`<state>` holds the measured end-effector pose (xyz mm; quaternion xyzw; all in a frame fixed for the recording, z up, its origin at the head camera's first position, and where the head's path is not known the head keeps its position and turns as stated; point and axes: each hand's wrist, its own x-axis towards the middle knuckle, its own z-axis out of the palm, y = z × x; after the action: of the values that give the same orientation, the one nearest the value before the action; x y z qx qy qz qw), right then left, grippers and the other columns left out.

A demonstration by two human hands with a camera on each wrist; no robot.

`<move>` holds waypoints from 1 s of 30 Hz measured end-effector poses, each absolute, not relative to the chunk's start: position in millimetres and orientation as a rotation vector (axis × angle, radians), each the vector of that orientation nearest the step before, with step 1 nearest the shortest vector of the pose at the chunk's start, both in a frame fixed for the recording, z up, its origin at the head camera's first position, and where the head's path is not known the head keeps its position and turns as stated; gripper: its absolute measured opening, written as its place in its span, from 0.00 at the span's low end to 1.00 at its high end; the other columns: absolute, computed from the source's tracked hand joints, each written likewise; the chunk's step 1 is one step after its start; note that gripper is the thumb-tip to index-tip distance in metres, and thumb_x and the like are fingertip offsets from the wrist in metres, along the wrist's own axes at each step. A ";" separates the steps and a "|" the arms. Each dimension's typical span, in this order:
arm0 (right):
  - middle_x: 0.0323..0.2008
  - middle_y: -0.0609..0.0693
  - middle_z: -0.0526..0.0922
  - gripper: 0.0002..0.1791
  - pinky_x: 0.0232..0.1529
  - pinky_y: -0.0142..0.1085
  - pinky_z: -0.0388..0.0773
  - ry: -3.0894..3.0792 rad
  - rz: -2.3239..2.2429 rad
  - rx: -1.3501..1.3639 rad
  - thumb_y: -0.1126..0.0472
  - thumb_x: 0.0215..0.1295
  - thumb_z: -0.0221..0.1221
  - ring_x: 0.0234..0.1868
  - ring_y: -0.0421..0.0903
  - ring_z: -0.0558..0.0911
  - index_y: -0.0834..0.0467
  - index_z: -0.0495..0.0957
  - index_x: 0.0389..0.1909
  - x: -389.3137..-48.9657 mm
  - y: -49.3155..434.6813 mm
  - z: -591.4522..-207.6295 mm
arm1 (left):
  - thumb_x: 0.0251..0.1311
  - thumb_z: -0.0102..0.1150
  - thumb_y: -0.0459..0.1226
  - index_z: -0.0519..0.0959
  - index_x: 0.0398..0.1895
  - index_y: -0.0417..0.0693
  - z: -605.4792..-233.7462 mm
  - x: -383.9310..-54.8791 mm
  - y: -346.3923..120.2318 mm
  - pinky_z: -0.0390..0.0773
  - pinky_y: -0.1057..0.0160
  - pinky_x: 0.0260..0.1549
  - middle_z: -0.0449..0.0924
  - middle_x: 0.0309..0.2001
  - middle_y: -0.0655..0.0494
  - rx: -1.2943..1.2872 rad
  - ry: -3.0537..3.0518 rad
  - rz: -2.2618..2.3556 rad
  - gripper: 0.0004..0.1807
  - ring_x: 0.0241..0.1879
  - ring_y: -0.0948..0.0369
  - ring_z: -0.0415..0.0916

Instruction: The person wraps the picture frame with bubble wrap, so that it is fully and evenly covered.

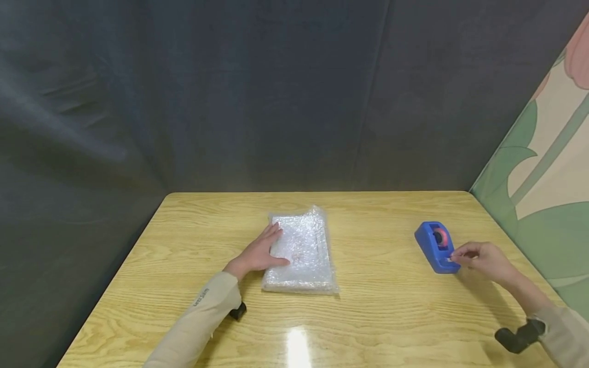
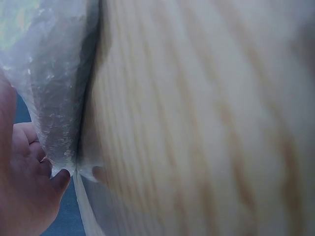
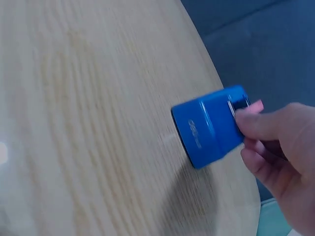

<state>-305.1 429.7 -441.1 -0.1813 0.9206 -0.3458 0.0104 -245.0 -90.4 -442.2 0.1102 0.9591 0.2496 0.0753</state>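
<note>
A flat package in clear bubble wrap (image 1: 301, 250) lies on the table. My left hand (image 1: 261, 250) rests on its left side, fingers spread over the top and thumb toward the front. In the left wrist view, the fingers (image 2: 37, 152) show beside the package's wrapped edge (image 2: 59, 108). Off to the right stands a blue tape dispenser (image 1: 432, 250) with a pink-cored roll (image 1: 440, 237) in it. At its front end my right hand (image 1: 485, 260) pinches the tape's end between thumb and fingers. The right wrist view has the thumb (image 3: 253, 124) right at the dispenser's cutter.
The light wooden table (image 1: 184, 286) has a dark curtain (image 1: 276, 102) behind it and along its left side. A wall with a flower pattern (image 1: 552, 220) borders it on the right. Dark wrist-worn devices (image 1: 520, 337) sit at both cuffs.
</note>
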 end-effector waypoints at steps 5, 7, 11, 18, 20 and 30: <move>0.24 0.48 0.82 0.03 0.20 0.27 0.71 3.033 -1.079 -0.623 0.66 0.53 0.63 0.25 0.24 0.72 0.64 0.81 0.25 -297.0 425.6 -441.5 | 0.47 0.62 0.55 0.50 0.70 0.44 -442.0 -246.0 -90.3 0.44 0.54 0.66 0.35 0.72 0.54 0.339 2.883 0.746 0.50 0.70 0.58 0.31; 0.25 0.39 0.81 0.07 0.22 0.25 0.72 3.007 -1.162 -0.559 0.65 0.55 0.61 0.27 0.22 0.71 0.67 0.80 0.27 -295.3 427.0 -442.1 | 0.47 0.62 0.56 0.50 0.70 0.45 -442.3 -246.6 -90.6 0.44 0.54 0.66 0.35 0.72 0.54 0.342 2.884 0.744 0.51 0.70 0.58 0.31; 0.29 0.26 0.75 0.12 0.27 0.22 0.71 2.914 -1.274 -0.451 0.62 0.60 0.58 0.31 0.20 0.71 0.70 0.79 0.33 -293.0 430.0 -440.3 | 0.47 0.62 0.56 0.50 0.70 0.45 -443.3 -247.4 -91.6 0.44 0.54 0.66 0.35 0.72 0.54 0.338 2.877 0.758 0.51 0.70 0.58 0.31; 0.32 0.22 0.72 0.13 0.31 0.20 0.65 2.934 -1.257 -0.416 0.58 0.59 0.59 0.35 0.16 0.66 0.67 0.81 0.33 -277.8 433.3 -443.4 | 0.47 0.62 0.56 0.50 0.70 0.44 -443.3 -246.0 -90.9 0.44 0.53 0.66 0.34 0.72 0.54 0.353 2.855 0.795 0.51 0.70 0.58 0.30; 0.32 0.22 0.73 0.13 0.30 0.19 0.65 2.927 -1.253 -0.396 0.58 0.59 0.59 0.35 0.16 0.66 0.67 0.81 0.33 -271.4 434.5 -444.6 | 0.47 0.62 0.56 0.50 0.70 0.44 -442.1 -245.2 -90.5 0.44 0.52 0.66 0.34 0.72 0.53 0.352 2.853 0.805 0.51 0.70 0.57 0.30; 0.33 0.26 0.77 0.21 0.30 0.27 0.74 2.730 -1.253 -0.222 0.53 0.64 0.54 0.31 0.30 0.77 0.69 0.77 0.43 -243.0 438.3 -457.3 | 0.48 0.62 0.55 0.50 0.70 0.45 -439.2 -244.0 -90.9 0.44 0.53 0.66 0.34 0.72 0.54 0.330 2.862 0.756 0.51 0.70 0.58 0.30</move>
<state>-243.0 438.3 -457.3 -0.0734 0.9044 -0.4152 0.0649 -244.0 -90.9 -439.2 0.1103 0.9577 0.2531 0.0817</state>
